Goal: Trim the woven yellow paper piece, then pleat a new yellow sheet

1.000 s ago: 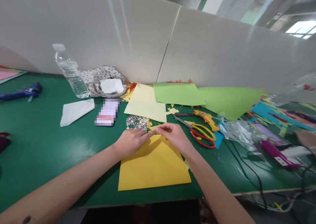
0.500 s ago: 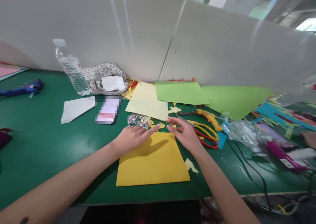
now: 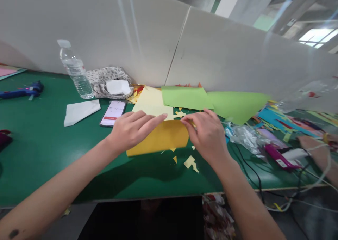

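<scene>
A yellow sheet of paper [image 3: 163, 136] is raised off the table and tilted, its shadow falling on the green surface below. My left hand [image 3: 136, 129] grips its upper left side, thumb stretched along the top edge and the other fingers curled. At the upper right corner, my right hand [image 3: 204, 132] pinches the sheet between thumb and fingertips. Pale yellow paper [image 3: 149, 99] lies just behind the sheet. Below my right hand are cut paper scraps [image 3: 189, 161].
On the left stand a water bottle [image 3: 76, 72] and a phone [image 3: 113, 114] beside a white tissue [image 3: 81, 112]. Green paper [image 3: 185, 97] leans at the back. To the right lie a plastic bag [image 3: 246, 137], a magenta device [image 3: 281, 157], cables and another person's hand [image 3: 314, 150].
The yellow sheet lay flat on the table and is now lifted and tilted in both hands. My right hand has closed on its corner. The view has shifted slightly right.
</scene>
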### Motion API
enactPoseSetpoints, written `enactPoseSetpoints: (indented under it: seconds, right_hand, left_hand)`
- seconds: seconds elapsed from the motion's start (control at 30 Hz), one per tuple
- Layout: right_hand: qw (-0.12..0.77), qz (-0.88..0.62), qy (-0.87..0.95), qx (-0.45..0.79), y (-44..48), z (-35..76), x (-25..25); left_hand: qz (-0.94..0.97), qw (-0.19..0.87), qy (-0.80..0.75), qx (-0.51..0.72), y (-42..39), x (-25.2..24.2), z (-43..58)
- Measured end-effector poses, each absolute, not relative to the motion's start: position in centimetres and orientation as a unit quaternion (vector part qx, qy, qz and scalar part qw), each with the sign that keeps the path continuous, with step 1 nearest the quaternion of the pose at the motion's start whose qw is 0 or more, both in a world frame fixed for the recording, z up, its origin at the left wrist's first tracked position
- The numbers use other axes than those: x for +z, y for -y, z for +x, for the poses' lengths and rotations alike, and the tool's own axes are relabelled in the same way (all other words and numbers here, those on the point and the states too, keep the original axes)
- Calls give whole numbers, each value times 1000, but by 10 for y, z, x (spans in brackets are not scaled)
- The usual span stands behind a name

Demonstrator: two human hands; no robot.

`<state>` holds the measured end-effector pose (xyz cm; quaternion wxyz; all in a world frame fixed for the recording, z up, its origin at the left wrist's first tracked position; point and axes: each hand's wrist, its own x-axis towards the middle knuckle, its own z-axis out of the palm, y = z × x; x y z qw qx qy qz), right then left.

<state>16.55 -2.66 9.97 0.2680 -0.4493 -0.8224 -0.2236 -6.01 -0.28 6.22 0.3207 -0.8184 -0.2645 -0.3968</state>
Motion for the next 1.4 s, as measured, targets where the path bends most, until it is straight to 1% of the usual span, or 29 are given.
enactPoseSetpoints:
  seconds: [0.1,0.2,0.27,0.37,0.47,0.53,0.63,0.77,0.83,0.9,0.97,1.03,1.1,1.23,1.33,1.4]
  right_hand:
    - [277,-447,809,-264,43,164,112]
    - [262,-413,843,-225,64,166,108]
    - [256,-404,862,-168,79,171,93]
    - [231,-404,882,-72,97,179,59]
    - [219,-411,885,17,108,186,29]
    - [219,-432,873,49,111,188,19]
    - [210,-458,861,74,108,187,18]
    - [188,-465,861,81,100,181,27]
    - [183,-461,865,75,98,179,29]
    - [176,-457,869,74,100,178,30]
    - [171,-455,871,76,104,177,30]
    - [167,-455,872,74,108,177,29]
    - [164,-456,872,72,108,177,28]
    - [172,-473,859,98,96,180,31]
    - [210,-519,821,114,79,188,38]
    - [278,-552,779,103,70,199,42]
  left_hand:
    - [-809,369,202,-410,15,90,-62]
    - [-820,366,160,-410,38,93,-64]
    - [-865,321,151,-354,58,80,-67]
    - [-923,225,167,-265,84,46,-76]
    - [-943,142,231,-194,97,14,-90]
    - [-946,86,274,-153,98,2,-98]
    - [-947,25,289,-141,93,0,-102]
    - [-941,-28,314,-123,84,13,-105]
    - [-937,-9,335,-99,78,17,-115]
    - [-912,62,396,-88,72,21,-131]
    - [-889,107,438,-87,68,24,-145]
    - [-883,116,446,-94,67,29,-151]
    - [-895,102,423,-95,67,34,-147]
    - [-897,112,413,-113,66,40,-131]
    - [-896,115,413,-117,56,41,-123]
    - [-897,111,412,-119,47,42,-119]
